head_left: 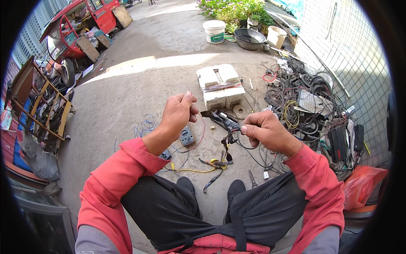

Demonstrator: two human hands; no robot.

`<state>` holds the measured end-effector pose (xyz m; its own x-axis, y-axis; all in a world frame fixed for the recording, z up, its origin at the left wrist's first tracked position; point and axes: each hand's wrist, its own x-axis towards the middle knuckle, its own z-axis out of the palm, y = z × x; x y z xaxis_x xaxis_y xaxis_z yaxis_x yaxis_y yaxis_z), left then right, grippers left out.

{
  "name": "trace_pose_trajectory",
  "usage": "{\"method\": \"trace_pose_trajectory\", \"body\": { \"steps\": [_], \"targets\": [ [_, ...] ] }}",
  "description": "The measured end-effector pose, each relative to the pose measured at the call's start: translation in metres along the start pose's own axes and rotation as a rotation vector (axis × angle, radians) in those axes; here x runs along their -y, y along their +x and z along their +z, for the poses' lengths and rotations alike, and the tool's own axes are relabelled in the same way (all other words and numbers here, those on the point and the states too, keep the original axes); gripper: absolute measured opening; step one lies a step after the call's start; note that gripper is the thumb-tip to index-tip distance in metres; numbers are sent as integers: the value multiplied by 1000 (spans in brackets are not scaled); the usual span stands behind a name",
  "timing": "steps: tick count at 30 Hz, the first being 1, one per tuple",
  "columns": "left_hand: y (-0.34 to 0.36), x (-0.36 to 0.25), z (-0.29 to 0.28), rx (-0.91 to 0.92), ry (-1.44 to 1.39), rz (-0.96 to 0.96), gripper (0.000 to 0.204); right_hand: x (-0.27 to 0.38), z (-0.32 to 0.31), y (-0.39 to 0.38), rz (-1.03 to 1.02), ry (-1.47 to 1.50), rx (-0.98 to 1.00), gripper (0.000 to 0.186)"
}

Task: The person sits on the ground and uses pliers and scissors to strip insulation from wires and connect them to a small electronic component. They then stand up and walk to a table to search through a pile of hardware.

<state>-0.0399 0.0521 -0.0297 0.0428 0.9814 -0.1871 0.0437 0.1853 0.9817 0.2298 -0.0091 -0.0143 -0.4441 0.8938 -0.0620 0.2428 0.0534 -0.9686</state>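
Observation:
My left hand point(179, 112) is closed in a pinch at the centre; what it holds is too small to make out. A thin red wire point(203, 130) hangs just beside its fingers. My right hand point(260, 127) grips a tangle of black wires and strips point(229, 137), which dangles toward the ground between my hands. Under my left hand lies a grey meter-like device point(186, 136) with leads. Yellow cable pieces point(216, 164) lie near my shoes, and scissors point(252, 180) lie to their right.
A white block point(220, 99) sits ahead on concrete point(105, 110). Piled cables point(313, 106) line the mesh fence at right, beside a red bag point(363, 186). Buckets point(214, 31) and a basin point(249, 40) stand behind. A red vehicle point(84, 17) and wooden frames point(42, 106) occupy the left.

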Motion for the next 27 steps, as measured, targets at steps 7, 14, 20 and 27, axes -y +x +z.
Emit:
{"method": "trace_pose_trajectory", "body": {
  "steps": [7,14,20,27],
  "targets": [
    [-16,-2,6,275,102,425,21,3,-2,3,64,94,-10,23],
    [-44,-14,41,461,410,620,29,2,0,3,76,216,7,23],
    [-41,-6,44,581,247,426,33,4,4,2,27,147,3,24],
    [-45,-6,50,493,392,724,32,8,2,1,116,299,45,25]
  ]
}}
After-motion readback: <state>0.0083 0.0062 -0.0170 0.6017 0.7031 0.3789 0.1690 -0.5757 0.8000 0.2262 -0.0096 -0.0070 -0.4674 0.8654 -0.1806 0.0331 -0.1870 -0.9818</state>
